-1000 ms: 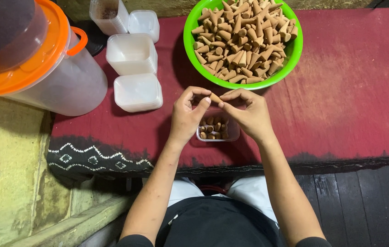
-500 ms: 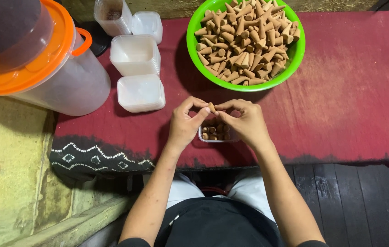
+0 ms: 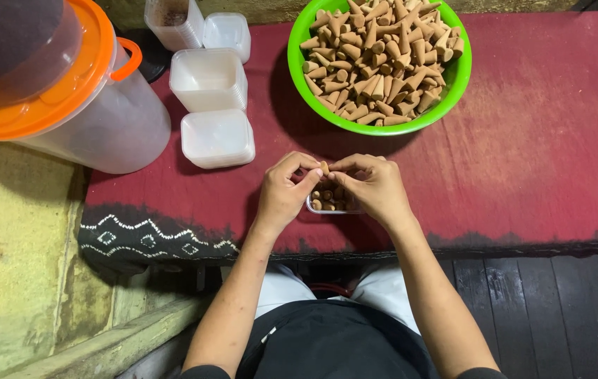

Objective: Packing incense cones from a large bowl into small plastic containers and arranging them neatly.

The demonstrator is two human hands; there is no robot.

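Note:
My left hand (image 3: pixel 285 191) and my right hand (image 3: pixel 376 188) meet over a small clear plastic box (image 3: pixel 315 206) partly filled with tan cones. Between the fingertips of both hands sits one tan cone (image 3: pixel 325 168), pinched just above the box. Most of the box is hidden under my fingers. Farther back stands a green bowl (image 3: pixel 297 67) heaped with many of the same cones (image 3: pixel 376 56).
Everything rests on a red cloth (image 3: pixel 537 154) with a dark patterned front hem. At the left are stacks of clear square boxes (image 3: pixel 207 78) and lids (image 3: pixel 217 138), and a big clear jar with an orange lid (image 3: pixel 67 91). Dark floorboards lie at lower right.
Both hands have come down and closer to the small box, still pinching the cone between them. The view has shifted slightly.

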